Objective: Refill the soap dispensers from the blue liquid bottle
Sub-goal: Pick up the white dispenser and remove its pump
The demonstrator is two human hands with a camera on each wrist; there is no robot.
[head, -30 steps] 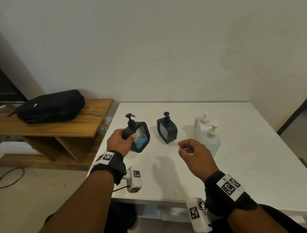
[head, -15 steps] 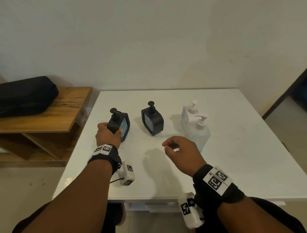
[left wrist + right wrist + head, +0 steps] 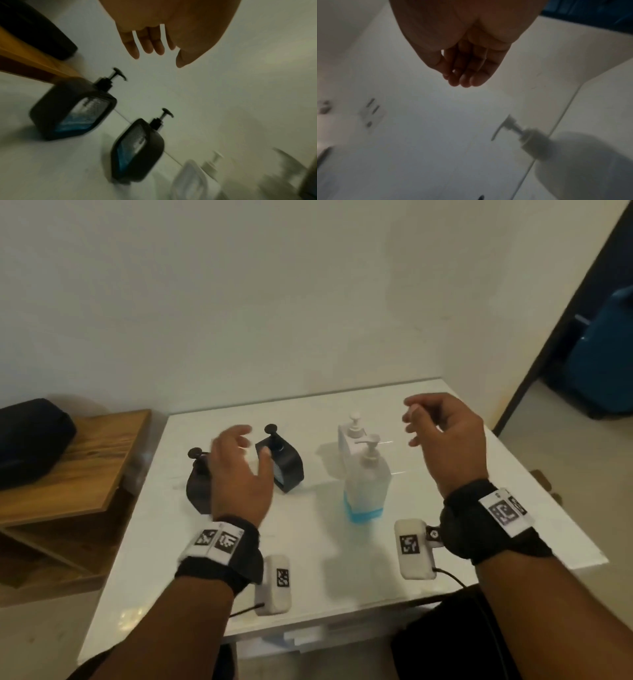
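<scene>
White and glossy, the bench (image 3: 445,529) carries four pump bottles in a loose row. Near its left edge stand two black soap dispensers (image 3: 198,487) (image 3: 286,463), upright, each showing blue liquid low in its window in the left wrist view. Toward the middle, the blue liquid bottle (image 3: 366,491) stands upright, just in front of a white dispenser (image 3: 349,433). Over the black pair hovers the left hand (image 3: 239,477), fingers (image 3: 147,43) spread wide, holding nothing. Above the right side floats the right hand (image 3: 442,436), fingers (image 3: 471,71) loosely curled and empty.
</scene>
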